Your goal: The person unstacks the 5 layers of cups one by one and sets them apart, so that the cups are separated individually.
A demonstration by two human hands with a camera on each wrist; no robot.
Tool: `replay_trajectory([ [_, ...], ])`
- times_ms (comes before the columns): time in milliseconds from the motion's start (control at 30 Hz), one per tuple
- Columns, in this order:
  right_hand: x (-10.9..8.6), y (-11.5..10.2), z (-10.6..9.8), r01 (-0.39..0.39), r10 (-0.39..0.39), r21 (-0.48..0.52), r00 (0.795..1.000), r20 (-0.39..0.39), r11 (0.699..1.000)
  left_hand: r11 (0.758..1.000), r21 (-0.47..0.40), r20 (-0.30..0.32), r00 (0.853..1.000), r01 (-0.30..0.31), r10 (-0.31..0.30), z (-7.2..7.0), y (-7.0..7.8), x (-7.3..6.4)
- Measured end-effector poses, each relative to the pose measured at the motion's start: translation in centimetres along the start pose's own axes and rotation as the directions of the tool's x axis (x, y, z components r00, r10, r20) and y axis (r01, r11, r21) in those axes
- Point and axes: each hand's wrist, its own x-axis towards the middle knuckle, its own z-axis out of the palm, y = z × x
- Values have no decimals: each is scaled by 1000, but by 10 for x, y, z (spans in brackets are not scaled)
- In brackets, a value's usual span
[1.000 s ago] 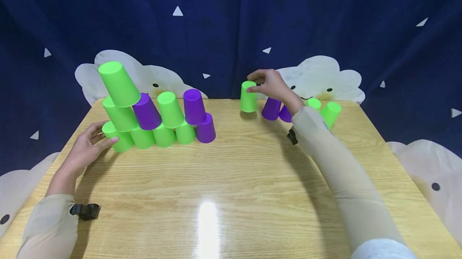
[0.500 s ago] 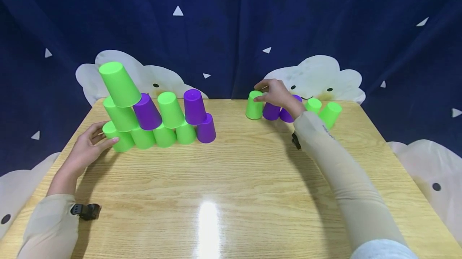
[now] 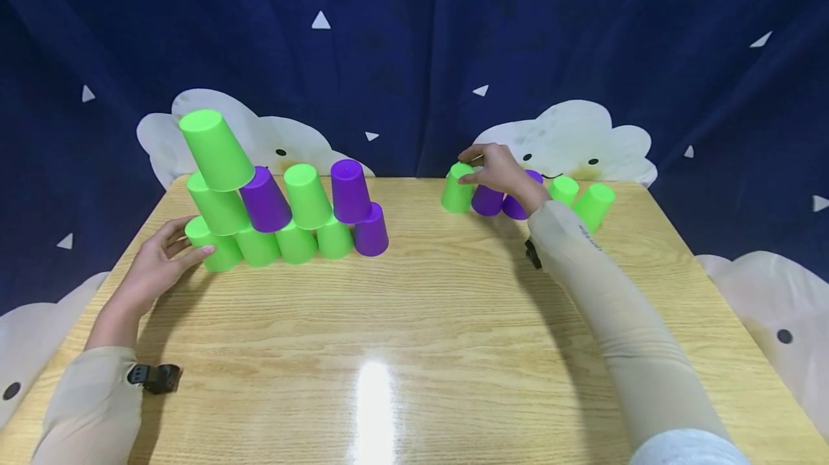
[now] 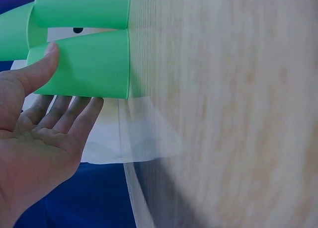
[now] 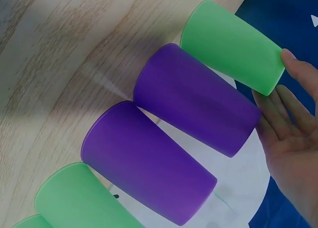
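At the table's back left, upside-down green and purple cups form a stepped stack, a single green cup (image 3: 216, 150) on its third level. My left hand (image 3: 152, 267) holds the bottom row's leftmost green cup (image 4: 87, 66); in the left wrist view the thumb lies on one side and the fingers touch the other. My right hand (image 3: 495, 168) grips a green cup (image 5: 231, 46) near its narrow upturned base, thumb and fingers on opposite sides. That cup stands upside down on the table, beside a purple cup (image 5: 196, 99).
Another purple cup (image 5: 149, 163) and two green cups (image 3: 594, 206) continue the right-hand row, partly behind the right sleeve. The wooden table (image 3: 414, 307) reaches back to a dark blue curtain (image 3: 376, 55) with clouds. A purple cup (image 3: 371, 231) ends the stack's bottom row.
The green cup in my right hand has come down and slightly right onto the table next to the purple cup, then stayed there. My left hand has kept its place.
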Motion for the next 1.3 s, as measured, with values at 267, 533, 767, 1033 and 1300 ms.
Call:
replay_trajectory([
  [267,0,-9,-12,52,-53,-34,998,-23,998,1000,-15,1,1000,1,-1,0,1,2],
  [533,6,-43,-14,105,-106,63,994,5,992,999,-39,4,1000,2,-2,0,2,2],
  [767,16,-90,-9,183,-185,138,983,3,973,1000,-15,-4,1000,-6,6,1,1,1],
  [1033,27,-142,0,268,-277,202,961,18,942,1000,-18,3,1000,-3,3,2,-1,4],
  [1300,40,-189,17,371,-392,273,920,23,888,1000,-15,-6,1000,2,-2,1,-1,2],
])
